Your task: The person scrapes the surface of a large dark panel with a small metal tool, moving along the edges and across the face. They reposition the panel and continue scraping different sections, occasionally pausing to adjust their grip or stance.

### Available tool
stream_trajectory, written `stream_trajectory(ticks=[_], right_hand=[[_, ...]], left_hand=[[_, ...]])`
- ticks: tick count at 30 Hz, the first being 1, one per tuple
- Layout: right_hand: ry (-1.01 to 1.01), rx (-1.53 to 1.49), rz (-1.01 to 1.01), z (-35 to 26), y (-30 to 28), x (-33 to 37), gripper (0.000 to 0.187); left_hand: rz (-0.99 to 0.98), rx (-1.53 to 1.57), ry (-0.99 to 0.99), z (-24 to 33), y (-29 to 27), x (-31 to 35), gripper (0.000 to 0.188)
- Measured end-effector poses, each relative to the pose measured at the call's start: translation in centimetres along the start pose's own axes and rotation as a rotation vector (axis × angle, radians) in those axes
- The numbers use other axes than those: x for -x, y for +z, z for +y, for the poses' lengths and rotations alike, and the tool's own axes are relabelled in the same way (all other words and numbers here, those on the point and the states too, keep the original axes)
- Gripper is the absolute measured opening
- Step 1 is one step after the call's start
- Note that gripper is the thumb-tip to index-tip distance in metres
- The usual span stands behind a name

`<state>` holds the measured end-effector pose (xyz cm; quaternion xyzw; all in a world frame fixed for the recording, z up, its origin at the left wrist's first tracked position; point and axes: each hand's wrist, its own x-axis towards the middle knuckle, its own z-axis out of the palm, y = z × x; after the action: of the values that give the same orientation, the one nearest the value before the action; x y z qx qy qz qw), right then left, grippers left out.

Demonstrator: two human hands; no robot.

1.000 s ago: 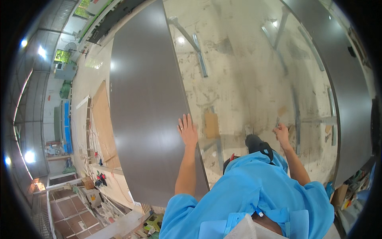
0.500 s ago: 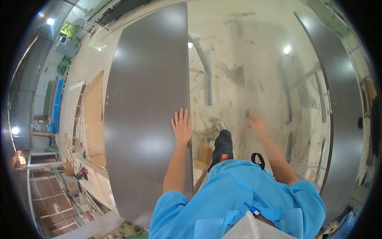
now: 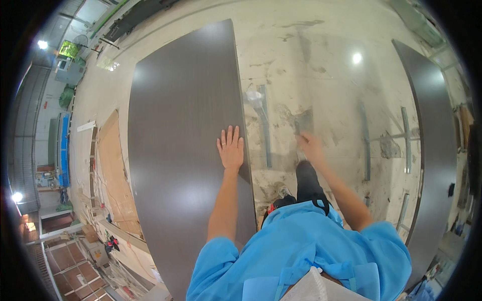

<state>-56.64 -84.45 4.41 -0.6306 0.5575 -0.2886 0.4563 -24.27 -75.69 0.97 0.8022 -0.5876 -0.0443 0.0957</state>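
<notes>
My left hand [image 3: 230, 148] lies flat with fingers stretched out on the dark grey-brown panel [image 3: 186, 120], near its right edge. A ring shows on one finger. Over the floor to the right of that panel is my right hand [image 3: 310, 147], its fingers closed. A small, dark, blurred thing [image 3: 297, 125] seems to stick out from them, too unclear to name. This hand touches neither panel. Another dark panel [image 3: 434, 130] stretches along the far right side.
Between the panels, metal strips [image 3: 265, 128] lie lengthwise on the stained pale floor [image 3: 331, 90]. Brown sheet material [image 3: 116, 165] lies left of the near panel. A red and black tool [image 3: 112, 244] sits at the lower left. Blue stacked material [image 3: 64, 150] stands farther left.
My legs have stepped forward along the panel. My left hand stays flat on it near the edge. My right hand, still closed, has swung slightly forward and to the left.
</notes>
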Motion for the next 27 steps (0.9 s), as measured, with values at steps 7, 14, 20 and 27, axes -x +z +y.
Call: stream_trajectory(ticks=[7, 14, 20, 27], right_hand=[[-0.094, -0.094, -0.078, -6.5, 7.6, -32.4, 0.021], [-0.382, -0.066, 0.058, -12.3, 18.0, -62.8, 0.019], [-0.432, -0.078, 0.056, -13.4, 21.4, -73.4, 0.03], [-0.621, 0.121, -0.028, -12.1, 20.9, -76.4, 0.033]], left_hand=[[0.088, -0.035, -0.231, -5.0, -0.3, -20.0, 0.063], [0.032, -0.039, -0.368, -8.1, -0.8, -32.7, 0.066], [0.013, -0.044, -0.345, -8.6, -1.1, -33.5, 0.066], [0.002, -0.035, -0.388, -8.9, -0.5, -33.2, 0.068]])
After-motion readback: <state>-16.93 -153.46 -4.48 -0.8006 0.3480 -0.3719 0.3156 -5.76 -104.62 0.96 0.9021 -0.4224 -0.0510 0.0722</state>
